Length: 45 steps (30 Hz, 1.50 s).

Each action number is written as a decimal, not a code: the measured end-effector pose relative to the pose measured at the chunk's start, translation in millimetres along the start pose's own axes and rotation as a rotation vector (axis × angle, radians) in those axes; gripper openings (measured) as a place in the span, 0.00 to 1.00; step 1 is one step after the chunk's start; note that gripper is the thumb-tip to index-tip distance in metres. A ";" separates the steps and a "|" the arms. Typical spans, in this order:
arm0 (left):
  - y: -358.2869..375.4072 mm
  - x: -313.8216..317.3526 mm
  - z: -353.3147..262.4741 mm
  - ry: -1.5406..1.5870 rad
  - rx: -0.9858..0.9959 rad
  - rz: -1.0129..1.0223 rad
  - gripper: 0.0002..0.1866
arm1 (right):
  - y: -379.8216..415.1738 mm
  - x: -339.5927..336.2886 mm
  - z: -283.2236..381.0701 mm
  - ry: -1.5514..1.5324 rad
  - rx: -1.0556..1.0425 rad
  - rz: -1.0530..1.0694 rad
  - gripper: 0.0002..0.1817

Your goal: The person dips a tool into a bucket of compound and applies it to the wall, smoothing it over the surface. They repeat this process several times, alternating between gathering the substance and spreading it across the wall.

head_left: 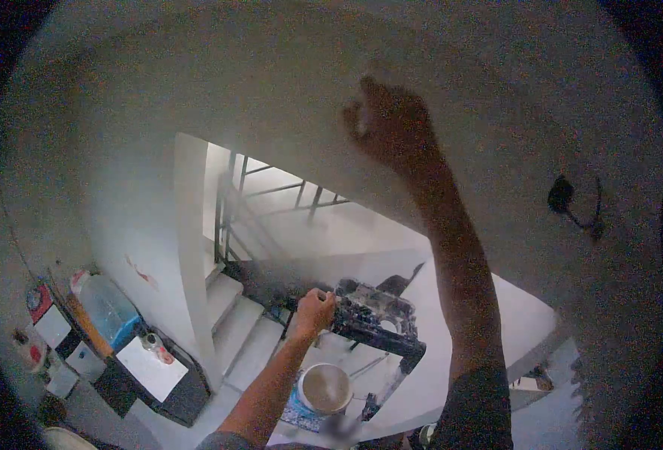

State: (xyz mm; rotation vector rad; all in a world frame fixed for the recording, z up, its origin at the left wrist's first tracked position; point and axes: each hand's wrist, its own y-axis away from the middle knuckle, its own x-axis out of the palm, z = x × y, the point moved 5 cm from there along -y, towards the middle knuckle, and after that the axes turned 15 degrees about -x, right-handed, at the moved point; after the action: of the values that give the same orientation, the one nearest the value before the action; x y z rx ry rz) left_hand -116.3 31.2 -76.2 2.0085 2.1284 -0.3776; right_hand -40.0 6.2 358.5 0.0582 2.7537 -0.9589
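Note:
My right hand (395,124) is raised against the pale, dim sloping surface overhead. Its fingers are curled toward the thumb; whether something small sits between them is too dark and grainy to make out. Lower down, my left hand (316,309) is closed on the edge of a dark, paint-spattered frame (380,339), which looks like the top of a stepladder. A tray-like part (376,304) with pale smears lies just right of that hand. Below the frame stands a round white bucket (326,388) with greyish-brown contents.
White stairs (237,315) with a dark metal railing (271,187) show through the opening. At left, a large clear-blue bottle (106,307) and a white sheet (151,367) lie on a dark surface. A black fitting with wire (564,196) hangs at right.

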 end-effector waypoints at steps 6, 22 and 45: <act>-0.8 -1.6 -6.9 -0.109 0.234 -0.066 0.17 | -0.7 -15.4 23.2 -0.306 -0.014 0.098 0.12; -11.1 10.2 14.1 0.022 0.041 -0.027 0.20 | -67.8 42.4 -35.2 0.091 0.021 -0.121 0.20; 0.6 -5.4 -6.8 0.037 -0.075 0.057 0.22 | -62.6 -13.6 -15.2 0.167 0.272 0.014 0.20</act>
State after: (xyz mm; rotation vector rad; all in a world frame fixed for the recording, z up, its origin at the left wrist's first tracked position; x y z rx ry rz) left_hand -115.1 28.2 -68.1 2.0438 2.0691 -0.2501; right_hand -36.7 -33.1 411.2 0.2113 2.7429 -1.3766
